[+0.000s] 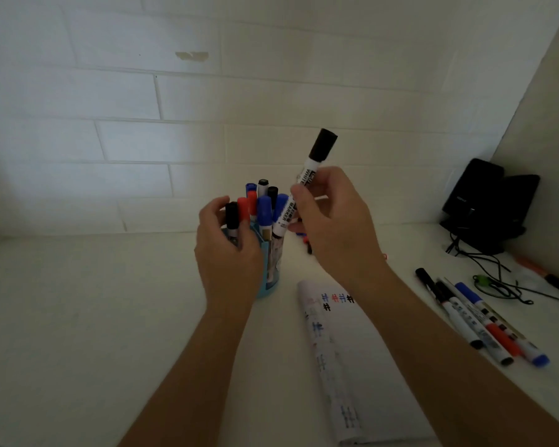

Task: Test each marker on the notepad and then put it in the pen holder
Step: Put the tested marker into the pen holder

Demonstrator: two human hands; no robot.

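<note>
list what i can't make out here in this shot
Head view:
- pen holder: mostly hidden by the left hand.
- red and blue bits: the rest sits behind the right hand.
- notepad test marks: partly covered by the right forearm.
- black-capped marker label: cut off by that hand.

Most of the pen holder [270, 269] behind my left hand [226, 253], right side of the notepad [368, 366] under my right forearm [449, 343].

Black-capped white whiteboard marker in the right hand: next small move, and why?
Probably lower the black-capped white whiteboard marker into the light-blue plastic pen holder and release. The right hand pinches its barrel, cap up, lower end already at the rim among stored markers; the left hand steadies the holder.
</note>
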